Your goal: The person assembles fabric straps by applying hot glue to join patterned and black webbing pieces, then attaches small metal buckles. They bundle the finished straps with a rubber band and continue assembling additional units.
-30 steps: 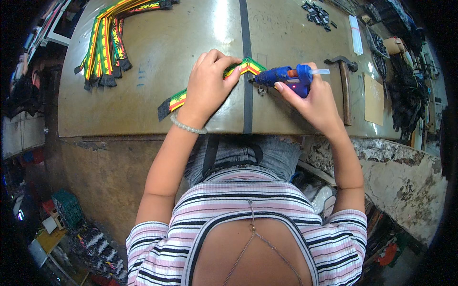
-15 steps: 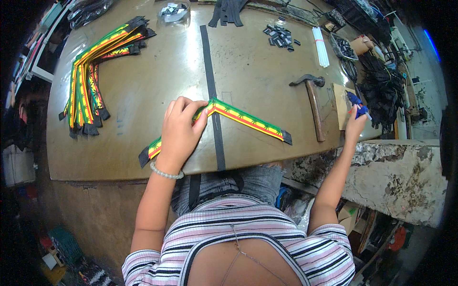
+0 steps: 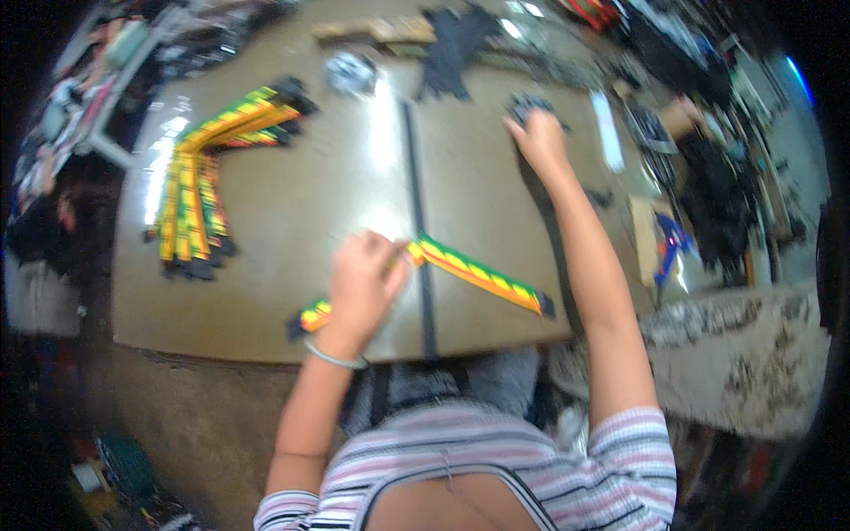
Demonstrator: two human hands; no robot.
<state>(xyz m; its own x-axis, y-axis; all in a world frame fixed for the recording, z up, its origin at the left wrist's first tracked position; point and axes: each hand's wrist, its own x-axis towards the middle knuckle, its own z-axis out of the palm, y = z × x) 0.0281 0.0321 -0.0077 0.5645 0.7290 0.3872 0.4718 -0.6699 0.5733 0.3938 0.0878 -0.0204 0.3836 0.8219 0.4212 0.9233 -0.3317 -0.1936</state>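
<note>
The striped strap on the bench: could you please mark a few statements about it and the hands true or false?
1. The left hand presses on the V-shaped striped strap. True.
2. The right hand holds a hammer. False: it reaches to small black pieces far up the bench.
3. A stack of matching straps lies to the left. True.
4. The blue glue gun is in the left hand. False: it lies at the right, untouched.

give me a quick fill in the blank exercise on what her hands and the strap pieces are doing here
1. The left hand presses on the bent striped green, yellow and red strap, at its ____.
2. The right hand reaches over small ____ pieces at the far side of the brown worktable.
3. The pile of finished striped straps lies to the person's ____.

Missing words: bend; black; left
</note>
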